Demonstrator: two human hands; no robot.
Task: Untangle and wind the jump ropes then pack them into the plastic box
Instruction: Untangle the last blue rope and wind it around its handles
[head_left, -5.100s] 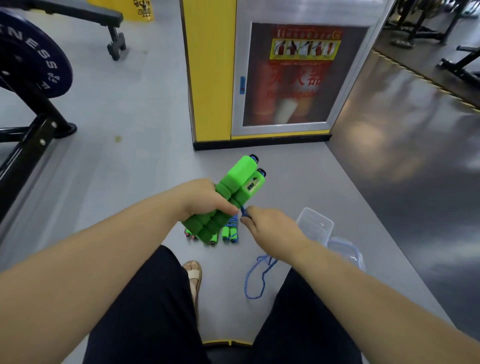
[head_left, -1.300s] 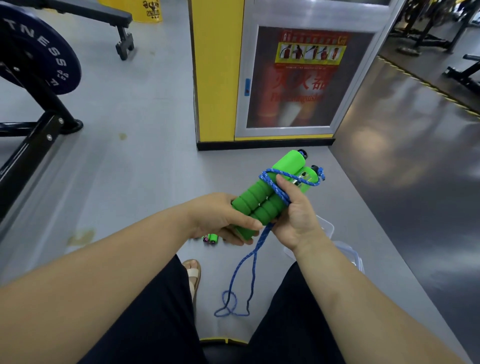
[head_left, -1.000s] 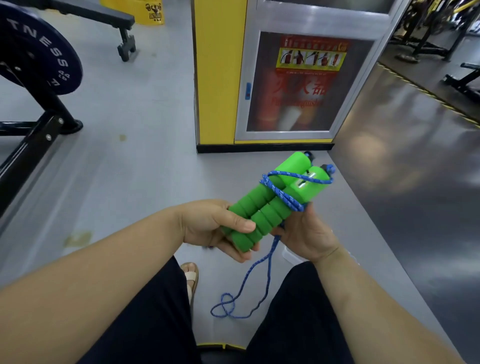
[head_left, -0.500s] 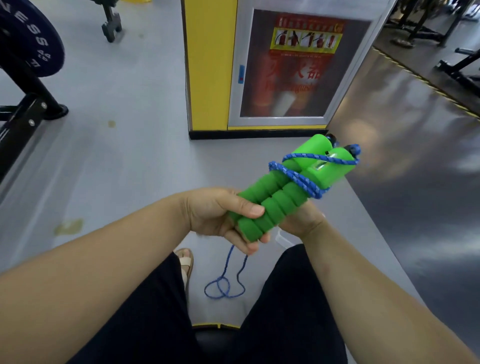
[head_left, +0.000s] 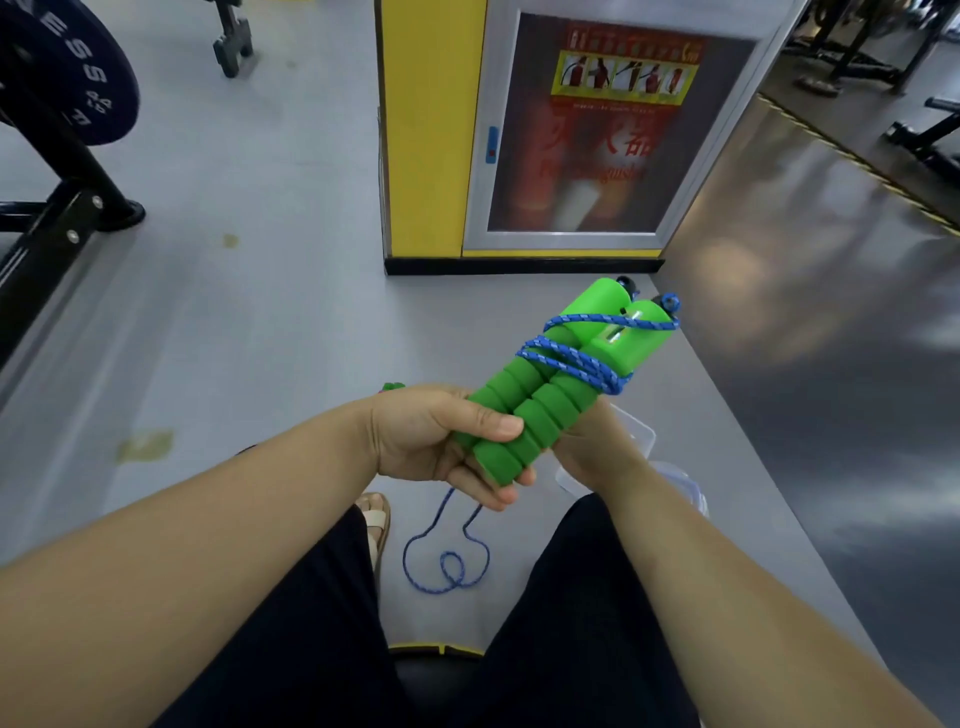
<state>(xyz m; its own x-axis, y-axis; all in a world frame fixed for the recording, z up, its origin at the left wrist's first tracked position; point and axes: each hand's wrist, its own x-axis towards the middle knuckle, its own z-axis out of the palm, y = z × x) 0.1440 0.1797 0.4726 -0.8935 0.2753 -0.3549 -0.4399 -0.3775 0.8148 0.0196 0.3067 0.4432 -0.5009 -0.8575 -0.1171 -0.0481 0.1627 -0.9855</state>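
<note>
Reads "ESS" in white on the dark weight plate (head_left: 78, 73) at top left, with the other letters cut off. Shows a strip of extinguisher pictures and big red characters on the cabinet (head_left: 613, 130) ahead, too blurred to read. Clamps the left grip (head_left: 441, 441) round the foam ends of 2 green handles (head_left: 550, 395), held side by side above the lap, tilted up to the right. Carries blue rope (head_left: 569, 358) wound in a few turns round their upper halves, then hanging below the left grip to a loop on the grey floor (head_left: 260, 338) between the knees. Tucks the right grip (head_left: 597, 441) under the handles with the fingers hidden: cannot tell whether curled or straight. Finds the clear box (head_left: 641, 434) on the floor just behind the right wrist, partly covered by it. Shows a green bit (head_left: 393, 387) just above the left grip, a sandal (head_left: 375, 514) by the left knee and a black rack leg (head_left: 57, 218) at left.
</note>
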